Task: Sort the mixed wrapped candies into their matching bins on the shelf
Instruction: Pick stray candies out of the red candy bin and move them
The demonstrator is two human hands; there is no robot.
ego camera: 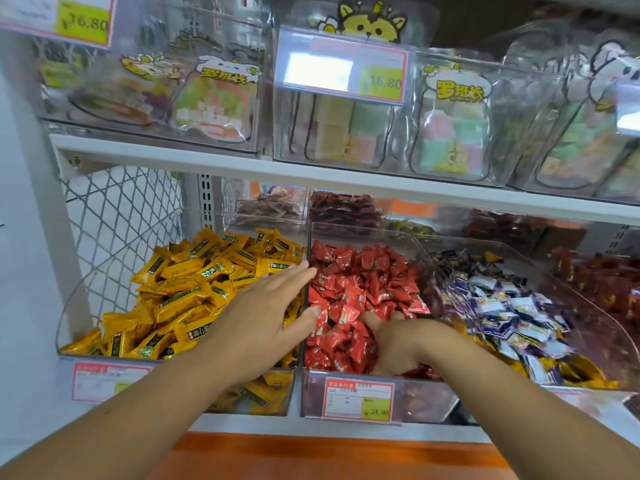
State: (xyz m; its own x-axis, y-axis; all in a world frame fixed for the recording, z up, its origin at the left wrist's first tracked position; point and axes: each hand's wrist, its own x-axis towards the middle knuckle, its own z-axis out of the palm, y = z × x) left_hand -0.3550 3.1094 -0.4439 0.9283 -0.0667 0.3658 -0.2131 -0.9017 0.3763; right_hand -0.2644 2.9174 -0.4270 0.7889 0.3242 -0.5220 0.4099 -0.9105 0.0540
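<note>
So, left hand [263, 317] lies flat and open over the yellow candies [187, 289]; right hand [405, 344] is dug into red candies [360, 282], fingers buried, can't tell its grip.

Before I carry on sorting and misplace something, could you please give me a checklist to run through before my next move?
1. Left hand free: ok, open flat over the yellow candies.
2. Right hand holding a candy: cannot tell, it is dug into the red candies.
3. Yellow candies unmixed: ok, as far as visible.
4. Red candies unmixed: ok, as far as visible.
5. Blue-and-white candies unmixed: not ok, yellow wrappers lie at that bin's front.
</note>
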